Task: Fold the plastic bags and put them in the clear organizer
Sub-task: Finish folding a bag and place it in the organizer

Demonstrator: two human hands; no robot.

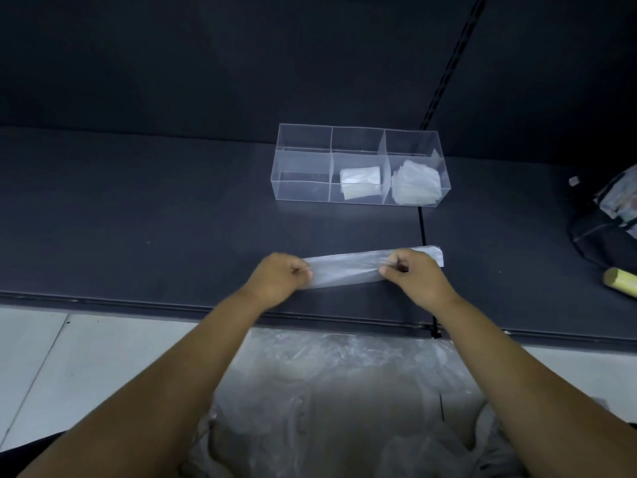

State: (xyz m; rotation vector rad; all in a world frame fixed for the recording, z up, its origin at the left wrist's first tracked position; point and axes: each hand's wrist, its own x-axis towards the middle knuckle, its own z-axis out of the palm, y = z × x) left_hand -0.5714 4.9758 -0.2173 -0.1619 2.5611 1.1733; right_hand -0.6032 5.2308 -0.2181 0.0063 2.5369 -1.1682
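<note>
While the plastic bag [348, 269] lay as a long narrow strip on the dark shelf [138, 219], just below the middle of the frame, both hands were closed on it. The left hand [279, 279] pinched the left end of the strip with curled fingers. The right hand [410, 274] pinched it near the right end, so that a short piece of the bag stuck out to the right of it. The two hands were apart, with the flat middle part of the strip between them.

The clear organizer [300, 157] stood above the strip in the frame, near it but not touching it. One folded bag [360, 184] lay in its middle compartment, and a small stack of folded bags [415, 184] lay in its right compartment. At the bottom of the frame, between the forearms, there was a loose pile of plastic bags [344, 391] that were not folded yet. At the right edge a dark bag [606, 236] and the end of a yellowish roll [620, 279] rested on the shelf.

In my judgement the step in hand was the folding of this one bag: the fold along its length looked done, but the strip was too long for a compartment. The next move probably called for bringing one end over toward the other, perhaps more than once, and pressing the thin film flat so that it did not spring open. Only then could the small packet go into the organizer. Because many bags waited in the pile, the task seemed far from finished.
</note>
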